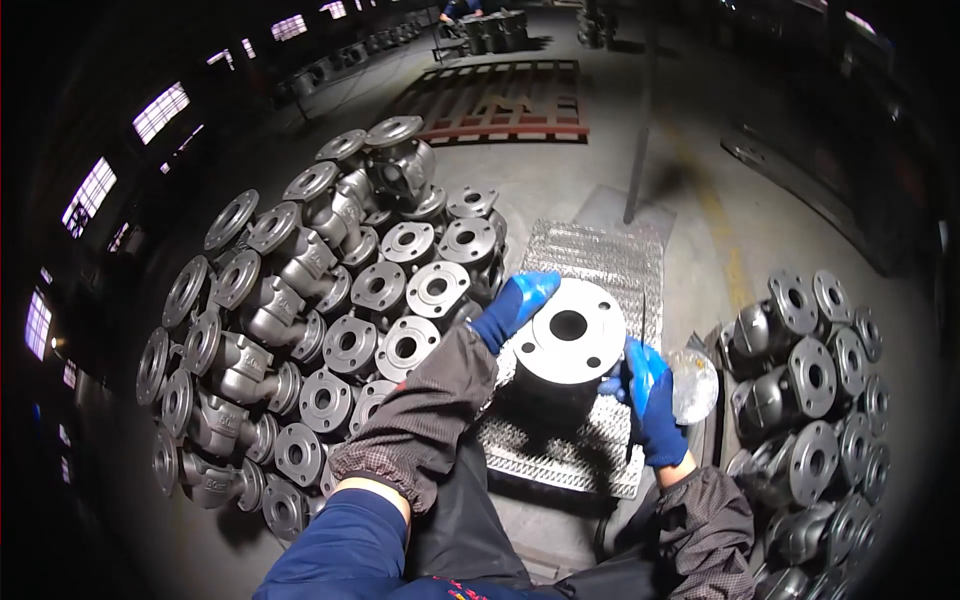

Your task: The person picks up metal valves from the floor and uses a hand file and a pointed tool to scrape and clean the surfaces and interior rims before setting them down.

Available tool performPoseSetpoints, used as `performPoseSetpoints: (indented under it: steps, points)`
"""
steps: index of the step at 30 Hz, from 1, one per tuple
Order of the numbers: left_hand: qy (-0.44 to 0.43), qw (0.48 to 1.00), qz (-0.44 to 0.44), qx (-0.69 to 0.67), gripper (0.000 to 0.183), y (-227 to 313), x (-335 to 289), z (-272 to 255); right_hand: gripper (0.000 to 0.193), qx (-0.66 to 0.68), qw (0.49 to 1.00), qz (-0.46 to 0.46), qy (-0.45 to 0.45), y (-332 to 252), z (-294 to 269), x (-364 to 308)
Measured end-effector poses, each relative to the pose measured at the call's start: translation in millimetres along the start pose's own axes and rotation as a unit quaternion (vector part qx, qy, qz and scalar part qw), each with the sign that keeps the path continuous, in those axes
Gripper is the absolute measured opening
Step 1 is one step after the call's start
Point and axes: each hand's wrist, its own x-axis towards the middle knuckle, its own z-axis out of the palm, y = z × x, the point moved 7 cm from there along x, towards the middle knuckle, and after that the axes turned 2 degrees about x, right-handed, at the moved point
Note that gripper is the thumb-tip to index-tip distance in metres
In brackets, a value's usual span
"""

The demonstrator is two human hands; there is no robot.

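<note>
A flanged valve body casting (597,352) stands in front of me, its round top flange brightly lit, with a centre hole and smaller bolt holes; its lower part is in dark shadow. My left hand (524,303), in a blue-coated glove, grips the flange's far left edge. Close by the flange's right edge is my right hand (650,388), gloved the same way, with its fingers curled; whatever lies inside them is hidden. Beneath the casting is a silver, textured bench top (600,250). Just right of my right hand sits a round, pale, translucent container (694,386).
Many grey flanged castings (350,345) are stacked at my left. Another stack (812,375) stands at my right. A thin upright post (640,165) rises beyond the bench. Farther off are a reddish slatted pallet (500,132) on the floor and another person (460,10).
</note>
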Motion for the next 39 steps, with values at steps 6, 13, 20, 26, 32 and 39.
performPoseSetpoints:
  steps: [6, 13, 20, 26, 32, 39]
  points:
    - [0.002, 0.984, -0.092, -0.151, 0.027, 60.8, -51.2, 31.4, 0.028, -0.186, 0.945, -0.269, 0.016, -26.9, -15.8, -19.4]
    - [-0.074, 0.983, -0.065, -0.153, 0.026, 103.7, -84.9, 34.4, 0.028, -0.418, 0.826, -0.374, -0.048, -25.3, -34.2, -42.7]
    - [-0.030, 0.966, -0.204, -0.157, 0.030, 109.7, -133.1, 41.3, 0.033, -0.270, 0.947, -0.166, -0.052, -34.1, -16.2, -46.3]
    - [-0.018, 0.952, -0.197, -0.233, 0.034, 121.1, -145.1, 42.7, 0.032, -0.268, 0.947, -0.173, -0.042, -34.1, -16.5, -56.1]
    - [-0.005, 0.957, -0.179, -0.226, 0.036, 109.0, -147.6, 28.8, 0.030, -0.496, 0.765, -0.400, -0.093, -57.0, 13.4, -73.3]
    - [0.112, 0.984, -0.136, -0.004, 0.037, 73.9, -150.7, -26.6, 0.020, -0.321, 0.928, -0.176, -0.068, -51.6, 56.2, -51.2]
